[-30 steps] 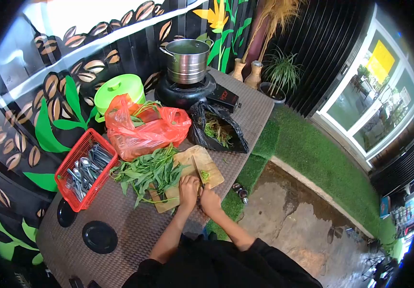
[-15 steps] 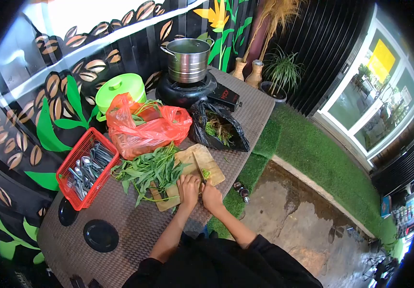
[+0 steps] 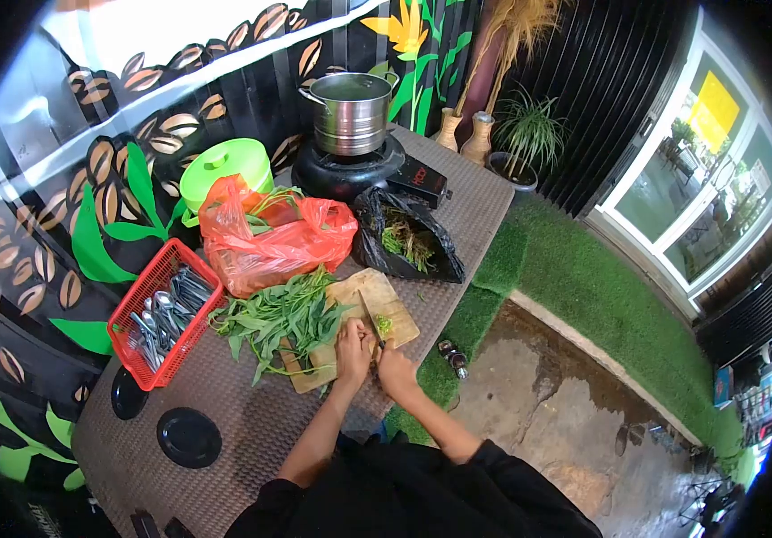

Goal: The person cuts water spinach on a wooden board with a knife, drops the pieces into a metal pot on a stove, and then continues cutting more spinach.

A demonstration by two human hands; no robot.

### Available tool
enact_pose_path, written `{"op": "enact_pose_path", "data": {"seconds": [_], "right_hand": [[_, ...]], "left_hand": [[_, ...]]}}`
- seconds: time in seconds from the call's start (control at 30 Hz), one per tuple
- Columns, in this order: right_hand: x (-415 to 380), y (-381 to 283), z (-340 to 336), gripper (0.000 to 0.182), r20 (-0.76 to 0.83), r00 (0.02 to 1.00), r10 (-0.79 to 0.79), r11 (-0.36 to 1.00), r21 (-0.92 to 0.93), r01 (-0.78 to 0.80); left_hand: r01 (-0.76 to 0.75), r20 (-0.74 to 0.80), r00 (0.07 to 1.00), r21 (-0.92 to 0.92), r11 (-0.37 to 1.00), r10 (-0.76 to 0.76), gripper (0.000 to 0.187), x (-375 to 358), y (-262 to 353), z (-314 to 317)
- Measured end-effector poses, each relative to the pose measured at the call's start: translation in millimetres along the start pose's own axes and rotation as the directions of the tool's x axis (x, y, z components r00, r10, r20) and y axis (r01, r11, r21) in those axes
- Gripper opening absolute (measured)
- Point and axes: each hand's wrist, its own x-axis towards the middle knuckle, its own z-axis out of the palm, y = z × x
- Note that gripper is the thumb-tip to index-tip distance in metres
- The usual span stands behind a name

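Observation:
A wooden cutting board [image 3: 395, 303] lies on the table in front of me. My right hand [image 3: 396, 371] is wrapped around the handle of a knife [image 3: 367, 308], whose blade points away from me over the board. Just left of the blade, my left hand [image 3: 353, 353] has its fingers curled on the stem end of the leafy greens [image 3: 283, 316]; the stems under the fingers are mostly hidden. These greens spread across the board's left side onto the table. A small pile of chopped green pieces [image 3: 384, 325] sits to the right of the blade.
Behind the board stand a red plastic bag [image 3: 265, 247] of greens and a black bag [image 3: 411, 242] with trimmings. A steel pot [image 3: 350, 117] rests on a gas stove [image 3: 341, 175]. A red cutlery basket [image 3: 163, 314], green lidded container [image 3: 220, 175] and black plate [image 3: 189, 438] are leftward.
My left hand's fingers have shifted slightly beside the blade. My right hand and the knife handle have moved very little, a touch toward me. The greens and bags look the same.

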Motion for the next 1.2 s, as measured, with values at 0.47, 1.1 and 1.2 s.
{"op": "enact_pose_path", "data": {"seconds": [0.47,1.1,1.2], "right_hand": [[8,-3,7,0.034,-0.053,0.999,0.002,0.998,0.065,0.001],[7,14,-4,0.033,-0.065,0.994,-0.082,0.995,-0.069,0.078],[13,5,4,0.034,-0.058,0.998,-0.026,0.999,-0.049,0.023]], "left_hand": [[-0.154,-0.003,0.988,0.185,0.971,0.158,0.019,-11,3,-1],[-0.228,-0.024,0.971,0.22,0.948,0.239,0.011,-3,0,-3],[-0.235,-0.032,0.968,0.214,0.948,0.247,0.011,-3,-4,-2]]}}
